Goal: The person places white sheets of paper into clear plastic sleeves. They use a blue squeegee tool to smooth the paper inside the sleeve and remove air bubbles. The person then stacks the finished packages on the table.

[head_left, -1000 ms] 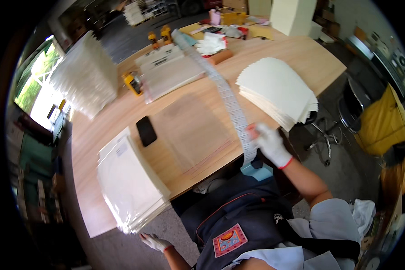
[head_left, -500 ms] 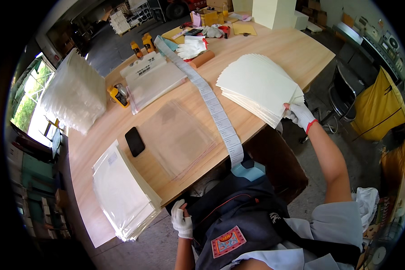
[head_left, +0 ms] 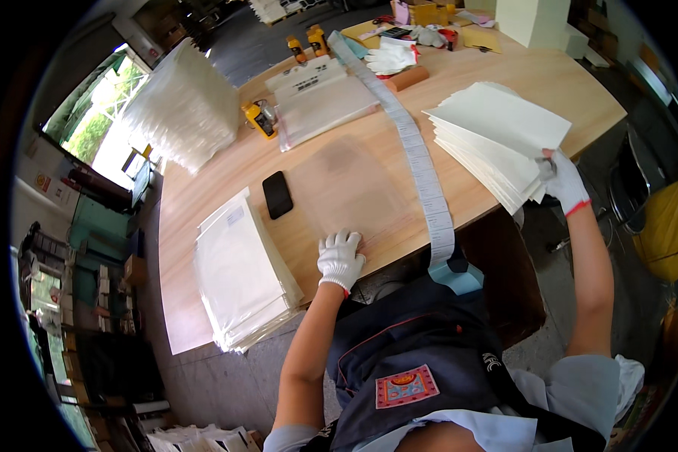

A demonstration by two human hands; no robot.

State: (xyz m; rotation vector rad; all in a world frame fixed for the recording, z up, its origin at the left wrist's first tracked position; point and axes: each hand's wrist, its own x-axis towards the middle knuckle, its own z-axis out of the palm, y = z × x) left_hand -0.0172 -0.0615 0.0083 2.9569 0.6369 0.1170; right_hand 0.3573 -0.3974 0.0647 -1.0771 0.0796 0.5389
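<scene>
My right hand (head_left: 565, 181), in a white glove with a red cuff, pinches the near right corner of the top white sheet (head_left: 505, 117). This sheet is raised a little from the fanned stack of white sheets (head_left: 471, 162) at the table's right side. My left hand (head_left: 340, 258), gloved the same way, lies with its fingers forward on the near edge of a flat pile of clear plastic sleeves (head_left: 350, 184). A black phone (head_left: 277, 195) lies just left of the sleeves. Farther left is a stack of white sheets in clear sleeves (head_left: 241, 271), its top one bearing a small label.
A long strip of labels (head_left: 418, 151) runs across the table and over its near edge. Behind are packs of plastic sleeves (head_left: 328, 113), yellow bottles (head_left: 259, 120), spare gloves (head_left: 392, 56) and a brown roll (head_left: 407, 78). A large plastic-wrapped bundle (head_left: 184, 105) stands far left.
My left hand has come up from beside my apron onto the clear sleeves. My right hand has raised the top sheet's corner. The whole view has shifted, moving the table rightward and upward in it.
</scene>
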